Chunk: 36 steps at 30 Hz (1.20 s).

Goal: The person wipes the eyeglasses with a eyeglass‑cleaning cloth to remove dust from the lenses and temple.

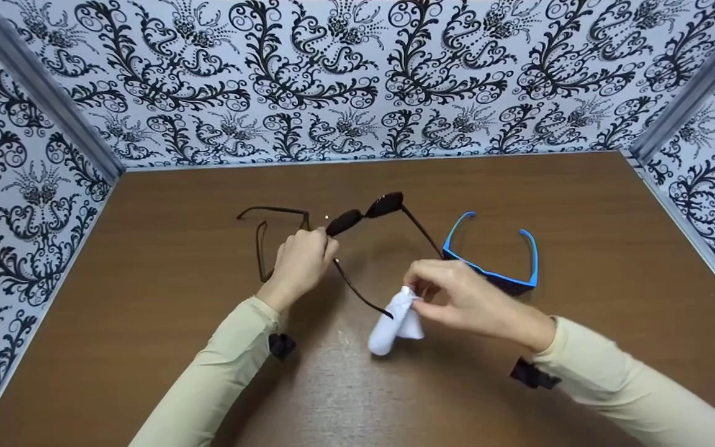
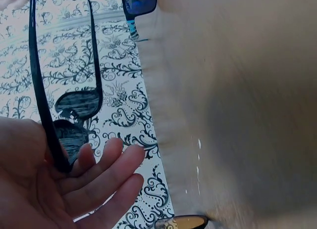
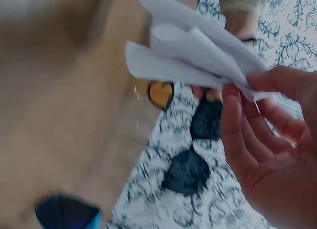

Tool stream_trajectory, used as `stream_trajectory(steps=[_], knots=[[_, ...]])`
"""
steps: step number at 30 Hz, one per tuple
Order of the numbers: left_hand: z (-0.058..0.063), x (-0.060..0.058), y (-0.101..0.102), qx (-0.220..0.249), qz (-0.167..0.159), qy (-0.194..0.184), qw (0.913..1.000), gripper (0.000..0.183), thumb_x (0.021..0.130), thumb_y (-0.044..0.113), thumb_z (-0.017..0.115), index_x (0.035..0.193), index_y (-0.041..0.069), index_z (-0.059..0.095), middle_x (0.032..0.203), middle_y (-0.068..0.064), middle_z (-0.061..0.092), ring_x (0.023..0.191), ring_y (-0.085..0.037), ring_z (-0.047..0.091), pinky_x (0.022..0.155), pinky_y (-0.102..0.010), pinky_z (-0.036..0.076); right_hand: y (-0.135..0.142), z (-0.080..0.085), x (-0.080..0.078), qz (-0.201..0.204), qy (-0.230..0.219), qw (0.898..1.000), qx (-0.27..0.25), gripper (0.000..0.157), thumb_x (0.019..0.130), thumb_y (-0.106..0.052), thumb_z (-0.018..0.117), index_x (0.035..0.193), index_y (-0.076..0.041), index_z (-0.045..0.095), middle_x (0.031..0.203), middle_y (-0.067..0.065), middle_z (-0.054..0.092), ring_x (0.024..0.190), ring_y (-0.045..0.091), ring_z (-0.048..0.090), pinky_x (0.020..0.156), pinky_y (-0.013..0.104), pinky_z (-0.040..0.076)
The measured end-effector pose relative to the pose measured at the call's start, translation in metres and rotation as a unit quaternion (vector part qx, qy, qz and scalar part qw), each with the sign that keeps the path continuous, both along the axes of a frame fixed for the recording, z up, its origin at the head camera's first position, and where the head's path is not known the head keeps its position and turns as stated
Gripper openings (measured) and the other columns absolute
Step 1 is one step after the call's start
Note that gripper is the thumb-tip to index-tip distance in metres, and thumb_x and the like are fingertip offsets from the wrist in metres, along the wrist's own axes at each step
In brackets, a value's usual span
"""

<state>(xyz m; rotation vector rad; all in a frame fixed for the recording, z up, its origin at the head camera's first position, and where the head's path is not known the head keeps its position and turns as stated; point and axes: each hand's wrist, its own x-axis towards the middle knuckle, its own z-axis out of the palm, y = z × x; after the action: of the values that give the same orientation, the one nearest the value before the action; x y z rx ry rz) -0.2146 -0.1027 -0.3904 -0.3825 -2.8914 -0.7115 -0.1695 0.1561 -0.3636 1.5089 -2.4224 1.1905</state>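
My left hand (image 1: 303,261) grips a pair of black sunglasses (image 1: 386,204) by one front corner, thumb and fingers around the hinge area. Both temples are unfolded and point back toward me. In the left wrist view the black sunglasses (image 2: 79,104) show their dark lenses beyond the fingers. Between thumb and fingertips, my right hand (image 1: 469,298) pinches a folded white cloth (image 1: 385,332), which hangs down beside one temple tip. The right wrist view shows the cloth (image 3: 193,48) in loose folds, with the dark lenses behind it.
Blue-framed sunglasses (image 1: 534,257) lie on the wooden table (image 1: 618,248) at right, temples open toward the back. At left, partly behind my left hand, lie dark-framed glasses (image 1: 277,210); their amber lens (image 3: 161,94) shows in the right wrist view. Patterned walls (image 1: 357,81) enclose the table.
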Motion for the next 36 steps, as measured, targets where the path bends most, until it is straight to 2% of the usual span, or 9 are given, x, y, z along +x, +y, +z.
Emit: stream_trajectory(steps=[6,12,14,18,23,31,34,36], knots=[[-0.002,0.002,0.007,-0.007,0.005,0.008,0.9999,0.032,0.094,0.015,0.048,0.063,0.014,0.038,0.055,0.003,0.029,0.051,-0.020,0.038,0.047,-0.038,0.038,-0.017,-0.016,0.008,-0.046,-0.062,0.996,-0.046,0.018,0.079,0.011,0.065,0.091,-0.002,0.060,0.082,0.006,0.063,0.073,0.013,0.063,0.063,0.033,0.055],[-0.001,0.007,0.013,-0.010,-0.002,0.023,0.9997,0.030,0.094,0.015,0.049,0.065,0.012,0.041,0.055,0.002,0.031,0.051,-0.021,0.041,0.047,-0.040,0.042,-0.039,-0.022,0.006,-0.100,-0.120,0.984,-0.081,0.015,0.080,0.009,0.064,0.091,0.000,0.060,0.086,0.005,0.063,0.076,0.014,0.065,0.067,0.029,0.055],[-0.001,0.009,0.016,-0.012,-0.006,0.028,0.9995,0.028,0.094,0.017,0.050,0.067,0.011,0.044,0.055,0.001,0.034,0.051,-0.021,0.043,0.047,-0.042,0.043,-0.045,-0.025,0.004,-0.116,-0.144,0.978,-0.096,0.014,0.081,0.009,0.063,0.092,0.001,0.060,0.088,0.006,0.064,0.077,0.016,0.065,0.069,0.028,0.055],[-0.001,0.013,0.022,-0.009,-0.011,0.040,0.9991,0.028,0.095,0.018,0.051,0.068,0.010,0.048,0.055,0.000,0.038,0.051,-0.022,0.046,0.046,-0.042,0.044,-0.055,-0.029,-0.002,-0.155,-0.198,0.957,-0.144,0.014,0.081,0.010,0.062,0.093,0.003,0.060,0.090,0.010,0.064,0.081,0.020,0.065,0.073,0.031,0.055],[-0.001,0.017,0.030,0.012,-0.008,0.052,0.9985,0.029,0.094,0.018,0.050,0.066,0.010,0.048,0.055,-0.001,0.041,0.051,-0.022,0.048,0.046,-0.041,0.044,-0.062,-0.032,-0.012,-0.196,-0.228,0.933,-0.199,0.013,0.081,0.009,0.062,0.094,0.004,0.060,0.090,0.009,0.061,0.084,0.023,0.064,0.077,0.032,0.053],[0.000,0.018,0.037,0.042,0.006,0.072,0.9965,0.032,0.093,0.020,0.046,0.063,0.012,0.046,0.055,-0.002,0.044,0.053,-0.025,0.053,0.047,-0.045,0.045,-0.066,-0.035,-0.021,-0.194,-0.248,0.911,-0.268,0.014,0.080,0.012,0.060,0.094,0.010,0.057,0.090,0.010,0.061,0.083,0.021,0.063,0.075,0.026,0.051],[-0.001,0.018,0.038,0.046,0.006,0.072,0.9963,0.031,0.093,0.019,0.046,0.063,0.011,0.047,0.055,-0.003,0.046,0.053,-0.025,0.054,0.047,-0.045,0.045,-0.064,-0.036,-0.021,-0.184,-0.274,0.903,-0.273,0.016,0.081,0.012,0.060,0.096,0.012,0.056,0.091,0.010,0.062,0.086,0.020,0.063,0.077,0.026,0.051],[-0.002,0.018,0.038,0.046,0.004,0.070,0.9965,0.030,0.093,0.019,0.046,0.063,0.011,0.047,0.056,-0.003,0.046,0.053,-0.025,0.053,0.047,-0.045,0.045,-0.061,-0.035,-0.020,-0.176,-0.289,0.902,-0.267,0.017,0.081,0.011,0.061,0.097,0.012,0.056,0.092,0.010,0.062,0.087,0.020,0.063,0.079,0.027,0.051]])
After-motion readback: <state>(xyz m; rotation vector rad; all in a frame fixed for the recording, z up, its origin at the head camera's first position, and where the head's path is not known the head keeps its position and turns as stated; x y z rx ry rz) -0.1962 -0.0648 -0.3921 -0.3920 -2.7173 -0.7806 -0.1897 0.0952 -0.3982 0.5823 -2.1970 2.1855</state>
